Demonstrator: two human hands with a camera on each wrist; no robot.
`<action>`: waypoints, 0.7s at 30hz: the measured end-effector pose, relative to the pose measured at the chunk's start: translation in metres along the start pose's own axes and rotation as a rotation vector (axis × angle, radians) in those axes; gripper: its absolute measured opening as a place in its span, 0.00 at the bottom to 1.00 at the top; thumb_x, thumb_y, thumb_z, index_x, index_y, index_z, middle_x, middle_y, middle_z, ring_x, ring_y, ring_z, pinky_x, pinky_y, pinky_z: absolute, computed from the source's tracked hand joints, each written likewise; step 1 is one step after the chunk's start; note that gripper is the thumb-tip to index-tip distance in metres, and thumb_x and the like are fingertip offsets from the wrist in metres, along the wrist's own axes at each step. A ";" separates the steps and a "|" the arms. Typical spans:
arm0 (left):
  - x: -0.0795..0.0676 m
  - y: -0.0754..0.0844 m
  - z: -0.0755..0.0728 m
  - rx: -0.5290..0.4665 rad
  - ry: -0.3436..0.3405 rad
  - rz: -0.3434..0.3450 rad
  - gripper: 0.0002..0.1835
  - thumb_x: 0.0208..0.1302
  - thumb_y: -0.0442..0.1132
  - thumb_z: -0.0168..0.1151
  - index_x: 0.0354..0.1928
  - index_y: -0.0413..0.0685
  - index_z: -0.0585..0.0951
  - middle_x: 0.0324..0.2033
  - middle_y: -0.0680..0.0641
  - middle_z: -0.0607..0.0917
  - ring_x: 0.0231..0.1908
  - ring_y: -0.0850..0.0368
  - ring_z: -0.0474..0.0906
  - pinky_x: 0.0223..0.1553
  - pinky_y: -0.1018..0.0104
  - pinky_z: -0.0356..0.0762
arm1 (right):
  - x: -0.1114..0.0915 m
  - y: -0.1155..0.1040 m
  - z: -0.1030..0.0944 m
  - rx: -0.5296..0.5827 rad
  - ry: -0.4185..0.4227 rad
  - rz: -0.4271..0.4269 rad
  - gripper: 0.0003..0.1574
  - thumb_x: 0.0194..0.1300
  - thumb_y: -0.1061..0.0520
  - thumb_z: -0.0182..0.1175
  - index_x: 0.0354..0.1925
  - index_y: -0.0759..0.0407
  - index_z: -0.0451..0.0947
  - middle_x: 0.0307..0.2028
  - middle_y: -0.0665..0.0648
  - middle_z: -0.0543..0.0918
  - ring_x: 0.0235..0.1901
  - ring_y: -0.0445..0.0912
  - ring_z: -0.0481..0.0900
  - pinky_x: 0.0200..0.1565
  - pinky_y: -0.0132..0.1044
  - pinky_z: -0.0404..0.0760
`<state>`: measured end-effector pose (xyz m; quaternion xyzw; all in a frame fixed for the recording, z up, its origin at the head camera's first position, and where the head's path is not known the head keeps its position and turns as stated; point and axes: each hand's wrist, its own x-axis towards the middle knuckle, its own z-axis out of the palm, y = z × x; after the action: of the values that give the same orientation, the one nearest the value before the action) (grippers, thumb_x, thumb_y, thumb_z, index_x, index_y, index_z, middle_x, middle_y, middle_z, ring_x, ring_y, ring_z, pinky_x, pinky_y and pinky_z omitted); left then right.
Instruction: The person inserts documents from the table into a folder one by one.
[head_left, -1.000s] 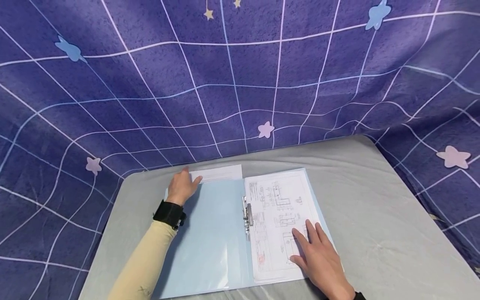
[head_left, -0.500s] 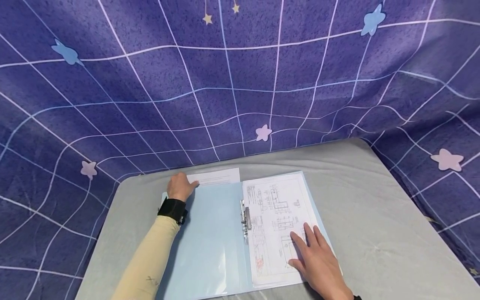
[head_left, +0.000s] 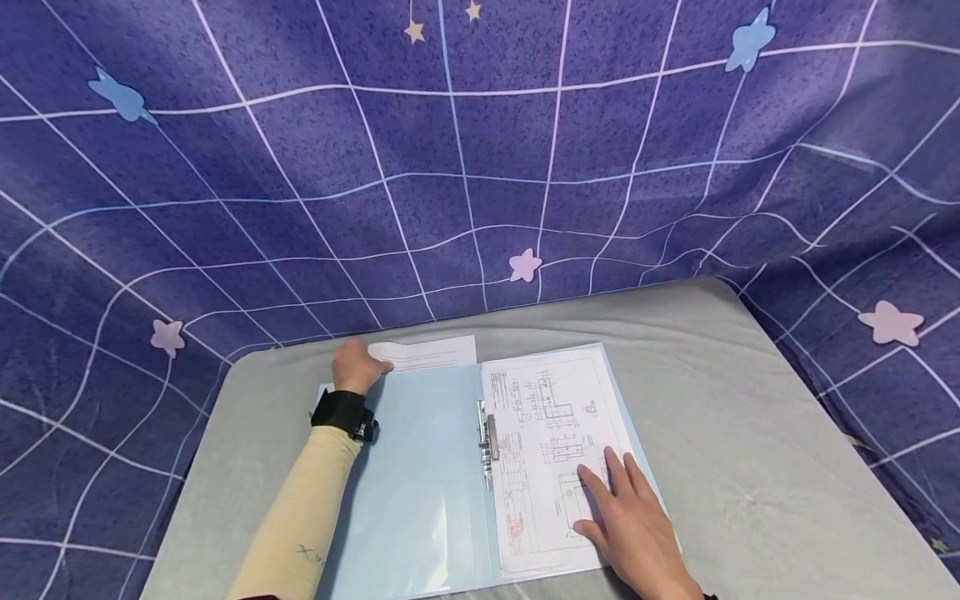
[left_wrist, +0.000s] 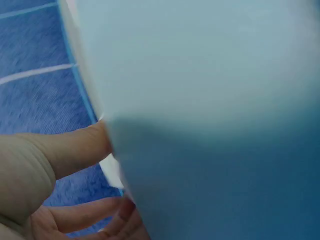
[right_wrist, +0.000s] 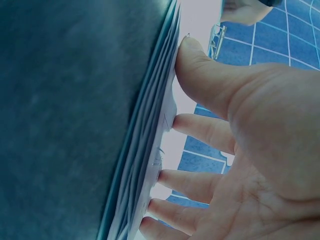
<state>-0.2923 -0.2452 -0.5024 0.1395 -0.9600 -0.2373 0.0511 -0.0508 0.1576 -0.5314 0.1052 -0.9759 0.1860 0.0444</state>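
Note:
A light blue folder [head_left: 412, 475] lies spread on the grey surface. Beyond its left cover's far edge sticks out a white printed sheet [head_left: 431, 353], pinched near its left end by my left hand [head_left: 356, 367]. The left wrist view has the thumb [left_wrist: 80, 150] at the sheet's edge and other fingers lower down, partly hidden. On the folder's right side is a stack of technical drawings [head_left: 543, 396]. My right hand [head_left: 636, 525] rests on its lower right part, fingers spread. Stacked page edges [right_wrist: 145, 120] appear beside those fingertips in the right wrist view.
A metal clip [head_left: 487, 446] runs along the folder's spine, beside the drawings. Grey cloth [head_left: 765, 467] covers the table to the right. Behind and at both sides hangs a purple curtain [head_left: 510, 133] with grid lines and stars.
The sheet's left end now curves up slightly at my left hand, where it looked flat before. The right hand stays on the drawings. The head view has shifted a little.

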 end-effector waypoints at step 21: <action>0.006 -0.020 -0.003 -0.174 -0.046 -0.096 0.18 0.59 0.31 0.73 0.50 0.28 0.86 0.49 0.29 0.85 0.52 0.32 0.77 0.48 0.44 0.79 | 0.002 -0.002 0.002 -0.026 -0.007 0.017 0.45 0.48 0.43 0.82 0.61 0.58 0.81 0.68 0.75 0.69 0.69 0.76 0.62 0.65 0.66 0.67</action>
<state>-0.2929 -0.2650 -0.5085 0.1749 -0.9288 -0.3253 0.0293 -0.0523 0.1547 -0.5322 0.0972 -0.9792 0.1734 0.0406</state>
